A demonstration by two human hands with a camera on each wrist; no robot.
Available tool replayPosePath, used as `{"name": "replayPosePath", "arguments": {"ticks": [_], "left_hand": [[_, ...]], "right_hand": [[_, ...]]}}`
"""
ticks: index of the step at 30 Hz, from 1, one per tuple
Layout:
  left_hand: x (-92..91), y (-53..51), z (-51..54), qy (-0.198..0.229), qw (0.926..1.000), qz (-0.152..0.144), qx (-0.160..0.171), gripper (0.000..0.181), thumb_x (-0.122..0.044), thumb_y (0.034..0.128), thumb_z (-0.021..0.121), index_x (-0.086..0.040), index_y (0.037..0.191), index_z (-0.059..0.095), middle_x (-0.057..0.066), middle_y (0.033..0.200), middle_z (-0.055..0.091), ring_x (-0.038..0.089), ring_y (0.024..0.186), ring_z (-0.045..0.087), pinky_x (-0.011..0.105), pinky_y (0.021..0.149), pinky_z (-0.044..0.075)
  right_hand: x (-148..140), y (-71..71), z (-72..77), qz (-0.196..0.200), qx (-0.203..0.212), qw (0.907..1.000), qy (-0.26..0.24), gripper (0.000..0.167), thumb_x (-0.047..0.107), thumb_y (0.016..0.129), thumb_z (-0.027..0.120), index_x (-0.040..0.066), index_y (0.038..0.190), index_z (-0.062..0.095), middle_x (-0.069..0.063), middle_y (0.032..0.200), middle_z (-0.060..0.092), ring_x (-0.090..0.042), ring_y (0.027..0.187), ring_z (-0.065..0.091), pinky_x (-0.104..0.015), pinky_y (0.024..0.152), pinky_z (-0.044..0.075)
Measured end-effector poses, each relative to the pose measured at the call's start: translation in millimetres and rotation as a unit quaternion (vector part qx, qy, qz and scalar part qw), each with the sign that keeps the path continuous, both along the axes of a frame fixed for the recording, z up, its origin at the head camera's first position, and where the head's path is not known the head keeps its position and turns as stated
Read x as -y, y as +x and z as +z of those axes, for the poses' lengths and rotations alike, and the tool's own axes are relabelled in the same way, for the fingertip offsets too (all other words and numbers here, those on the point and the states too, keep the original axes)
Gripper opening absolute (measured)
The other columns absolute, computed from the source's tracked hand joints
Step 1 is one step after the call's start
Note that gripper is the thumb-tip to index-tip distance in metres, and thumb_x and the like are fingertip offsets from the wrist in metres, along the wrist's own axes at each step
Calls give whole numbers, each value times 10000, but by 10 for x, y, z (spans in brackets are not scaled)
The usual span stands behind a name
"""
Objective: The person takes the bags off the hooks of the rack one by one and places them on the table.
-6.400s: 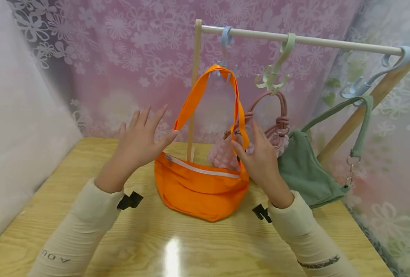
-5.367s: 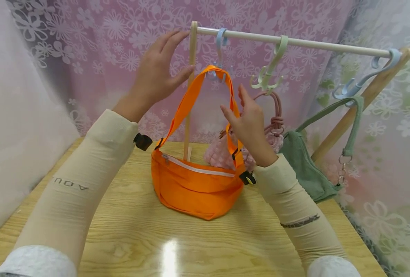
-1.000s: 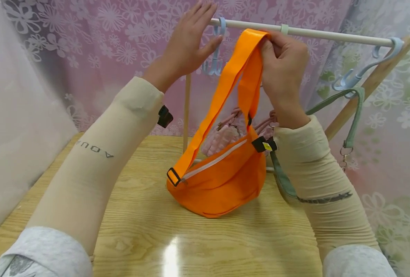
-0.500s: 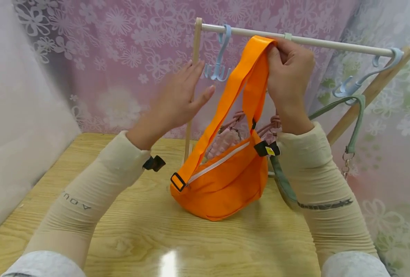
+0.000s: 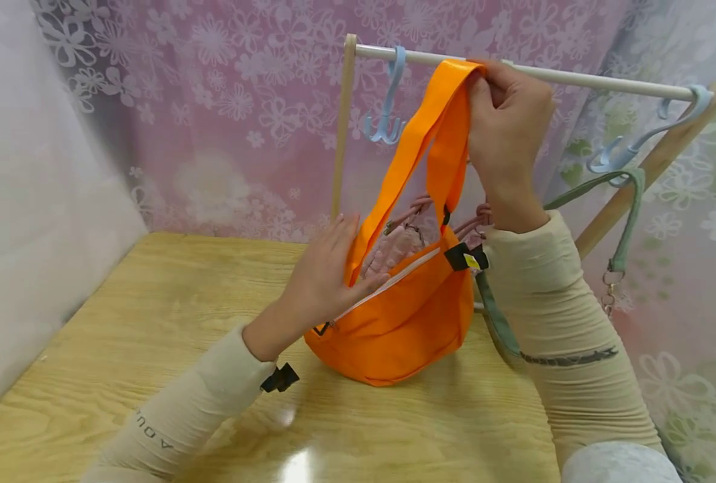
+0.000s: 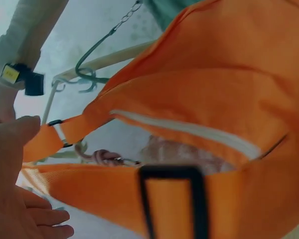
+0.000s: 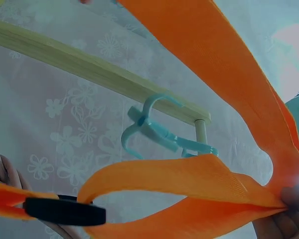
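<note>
An orange waist bag [image 5: 394,329] with a white zip sits low over the table, its right end tilted up. My right hand [image 5: 508,134] grips the top of its orange strap [image 5: 436,107], just below the rail; in the right wrist view the strap [image 7: 204,59] is gathered in that hand [image 7: 289,219]. My left hand [image 5: 321,275] lies beside the left end of the strap, above the bag's left end, fingers extended. In the left wrist view the strap passes between the thumb and fingers of that hand [image 6: 15,174], which are apart. A black buckle [image 6: 172,199] shows close up.
A white rail [image 5: 599,79] on wooden posts runs behind. A blue hook [image 5: 388,114] hangs at its left with nothing on it. A green bag's strap [image 5: 629,221] hangs from the right blue hook [image 5: 617,157]. A pink fluffy bag [image 5: 394,248] is partly hidden behind the orange one.
The strap has come off the left blue hook into my right hand's grip, farther right. My left hand has dropped from near that hook to the bag's left end.
</note>
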State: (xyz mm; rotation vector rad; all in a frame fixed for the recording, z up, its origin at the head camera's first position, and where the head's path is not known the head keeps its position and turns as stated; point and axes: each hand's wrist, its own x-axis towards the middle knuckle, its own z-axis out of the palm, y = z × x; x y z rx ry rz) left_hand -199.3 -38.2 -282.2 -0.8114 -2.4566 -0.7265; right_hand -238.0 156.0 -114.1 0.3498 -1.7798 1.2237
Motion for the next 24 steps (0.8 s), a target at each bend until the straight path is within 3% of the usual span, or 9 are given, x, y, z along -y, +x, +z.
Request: {"name": "replayPosePath", "arguments": {"ticks": [4,10,14,16,18,24], "left_hand": [[-42,3,-166,327,9993,148,-89,888,-446,895,678,6,1522,241,174,1532,340,322,1415,318,448,1139,282],[-30,15,-279,724,9966,356,-159,809,-386,858,744,-29,1484,374,141,1427,503,320,1251,532,453,979,473],[-42,4,-331,736,9964,397,-168,780,-386,838,763,-44,1456,433,111,1188,668,263,931,676,384,741,557],[-44,-17,-346,746,9961,403,-229,700,-345,855,756,-35,1418,481,87,973,703,211,726,652,334,603,524],[-30,-45,-358,793,9956,409,-286,616,-293,882,733,-22,1387,509,53,772,650,164,561,549,292,499,444],[111,-107,-361,1076,9923,451,-410,462,-170,967,617,5,1383,519,40,654,552,122,465,365,239,445,340]], "right_hand": [[-9,1,23,3,40,10000,-60,212,144,958,616,40,1092,743,-104,1015,730,-72,790,683,-181,761,539],[-23,38,35,-59,128,9998,-124,220,148,956,617,33,1100,737,-103,1053,728,-95,888,707,-204,805,538],[-34,36,18,-11,134,9998,-135,225,154,955,619,32,1105,735,-97,1064,727,-108,916,709,-213,816,537],[-35,35,13,-12,106,9999,-125,225,157,954,621,35,1105,735,-95,1061,727,-108,912,709,-213,814,538],[-37,34,10,-4,83,9999,-116,228,160,955,621,37,1110,733,-92,1069,725,-109,925,707,-214,821,536],[-70,30,-10,-24,157,9996,-226,222,143,957,615,43,1118,730,-89,1081,723,-114,922,706,-216,820,537]]}}
